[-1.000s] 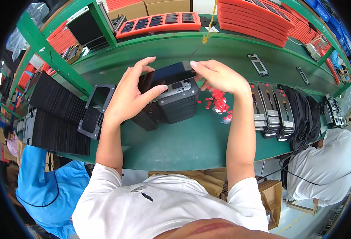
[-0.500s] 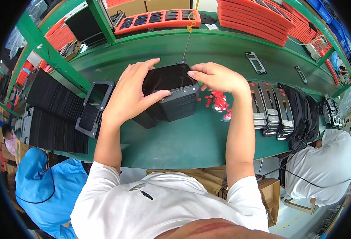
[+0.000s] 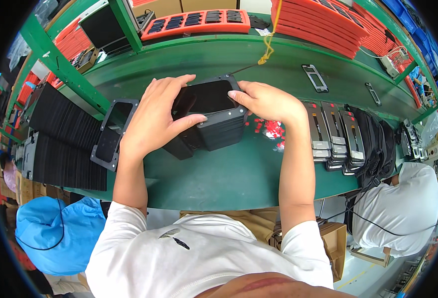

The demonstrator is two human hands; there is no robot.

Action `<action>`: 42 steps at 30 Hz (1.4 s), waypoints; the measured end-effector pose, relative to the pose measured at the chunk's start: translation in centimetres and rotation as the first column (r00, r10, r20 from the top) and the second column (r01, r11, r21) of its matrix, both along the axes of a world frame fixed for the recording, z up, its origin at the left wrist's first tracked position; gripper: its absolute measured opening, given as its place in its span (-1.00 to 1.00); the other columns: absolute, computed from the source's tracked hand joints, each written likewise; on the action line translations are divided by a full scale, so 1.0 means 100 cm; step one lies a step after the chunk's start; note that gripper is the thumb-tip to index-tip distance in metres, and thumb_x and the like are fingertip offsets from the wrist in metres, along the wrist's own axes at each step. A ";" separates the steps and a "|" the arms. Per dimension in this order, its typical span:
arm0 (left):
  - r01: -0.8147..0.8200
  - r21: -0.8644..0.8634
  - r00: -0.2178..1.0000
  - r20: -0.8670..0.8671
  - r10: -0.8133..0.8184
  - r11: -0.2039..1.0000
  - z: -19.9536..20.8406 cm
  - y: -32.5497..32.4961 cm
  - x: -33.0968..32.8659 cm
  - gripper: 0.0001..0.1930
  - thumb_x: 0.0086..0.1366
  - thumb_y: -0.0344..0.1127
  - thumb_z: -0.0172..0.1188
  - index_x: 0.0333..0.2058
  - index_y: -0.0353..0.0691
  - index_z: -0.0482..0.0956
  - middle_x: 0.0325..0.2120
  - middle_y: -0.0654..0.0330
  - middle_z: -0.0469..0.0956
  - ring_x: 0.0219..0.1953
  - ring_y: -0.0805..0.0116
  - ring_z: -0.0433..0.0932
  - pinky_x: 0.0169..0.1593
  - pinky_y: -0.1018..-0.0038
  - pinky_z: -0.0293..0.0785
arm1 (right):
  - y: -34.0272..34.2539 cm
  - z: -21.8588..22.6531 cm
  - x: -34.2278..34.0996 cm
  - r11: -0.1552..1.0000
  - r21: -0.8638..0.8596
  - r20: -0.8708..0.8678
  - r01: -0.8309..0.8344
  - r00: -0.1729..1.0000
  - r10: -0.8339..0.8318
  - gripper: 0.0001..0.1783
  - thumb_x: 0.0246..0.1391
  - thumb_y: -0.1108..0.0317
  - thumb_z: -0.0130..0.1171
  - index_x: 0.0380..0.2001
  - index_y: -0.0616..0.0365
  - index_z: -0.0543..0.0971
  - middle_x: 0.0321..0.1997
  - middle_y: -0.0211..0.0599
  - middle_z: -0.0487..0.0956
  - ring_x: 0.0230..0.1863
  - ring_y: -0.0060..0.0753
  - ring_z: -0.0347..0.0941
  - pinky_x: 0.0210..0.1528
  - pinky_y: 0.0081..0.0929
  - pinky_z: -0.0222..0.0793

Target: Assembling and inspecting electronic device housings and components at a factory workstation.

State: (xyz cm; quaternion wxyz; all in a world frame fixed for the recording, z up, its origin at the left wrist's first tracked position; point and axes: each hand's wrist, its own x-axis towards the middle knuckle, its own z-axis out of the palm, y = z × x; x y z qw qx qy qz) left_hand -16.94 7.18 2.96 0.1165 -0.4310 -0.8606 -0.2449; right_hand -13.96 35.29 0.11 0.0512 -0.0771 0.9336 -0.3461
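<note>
A tall stack of flat black frames [image 3: 224, 135] stands on the green bench in front of me. Its top frame holds a glossy dark screen panel [image 3: 206, 97]. From the left, my left hand [image 3: 162, 109] grips the top frame, thumb along the near edge and fingers at the far corner. My right hand [image 3: 268, 102] closes on the frame's right end, thumb on the panel's edge and fingers partly hidden down the side. A thin rod on a yellow cord [image 3: 267, 52] meets the stack's far edge.
Black frame stacks [image 3: 72, 161] and a leaning frame [image 3: 112, 134] stand left. Red scraps [image 3: 273, 130] lie right of the stack, beside piled metal-ended phone parts [image 3: 321, 131]. Orange trays [image 3: 199, 25] line the back shelf. Co-workers in blue [image 3: 60, 233] and white [image 3: 398, 208] sit either side.
The cord's knot has swung right and down, so the rod lies much flatter. Both hands keep their places on the top frame, with only a slight shift left in view.
</note>
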 end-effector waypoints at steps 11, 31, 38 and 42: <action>-0.146 -0.165 0.989 -0.060 0.137 0.975 0.013 -0.050 0.005 -0.20 0.23 -0.06 0.45 0.40 -0.13 0.38 0.37 -0.20 0.33 0.39 -0.20 0.34 0.42 0.15 0.25 | 0.004 0.006 -0.005 0.999 0.038 0.000 -0.018 1.000 0.018 -0.41 0.45 -0.09 0.02 -0.23 0.36 0.59 -0.34 -0.08 0.63 -0.33 -0.15 0.54 -0.19 -0.23 0.47; 0.021 0.081 0.912 0.407 -0.052 0.997 -0.026 -0.064 -0.018 -0.41 0.29 -0.18 0.44 0.30 0.08 0.57 0.33 -0.10 0.30 0.22 0.11 0.45 0.27 0.34 0.39 | -0.064 0.029 0.030 0.693 -0.430 -0.285 -0.578 0.815 0.504 -0.64 0.51 0.20 -0.04 -0.33 0.23 0.53 -0.30 -0.32 0.52 -0.23 -0.33 0.52 -0.14 -0.32 0.44; 0.015 0.090 0.873 0.484 -0.057 0.996 -0.024 -0.070 -0.011 -0.18 0.05 -0.23 0.59 0.34 0.02 0.53 0.39 -0.05 0.24 0.37 0.05 0.34 0.38 0.29 0.29 | -0.091 0.023 0.055 0.855 -0.011 -0.334 -0.518 0.808 0.485 -0.68 0.43 0.25 0.07 -0.33 0.29 0.54 -0.28 -0.13 0.46 -0.20 0.01 0.48 -0.10 -0.19 0.44; 0.067 0.054 0.903 0.422 -0.083 0.996 -0.021 -0.067 -0.013 -0.03 -0.15 -0.20 0.70 0.34 0.02 0.53 0.41 -0.06 0.21 0.38 0.03 0.32 0.40 0.28 0.26 | -0.098 0.015 0.069 0.866 0.062 -0.349 -0.496 0.802 0.485 -0.71 0.39 0.28 0.13 -0.34 0.32 0.56 -0.26 -0.09 0.46 -0.22 0.09 0.45 -0.08 -0.15 0.44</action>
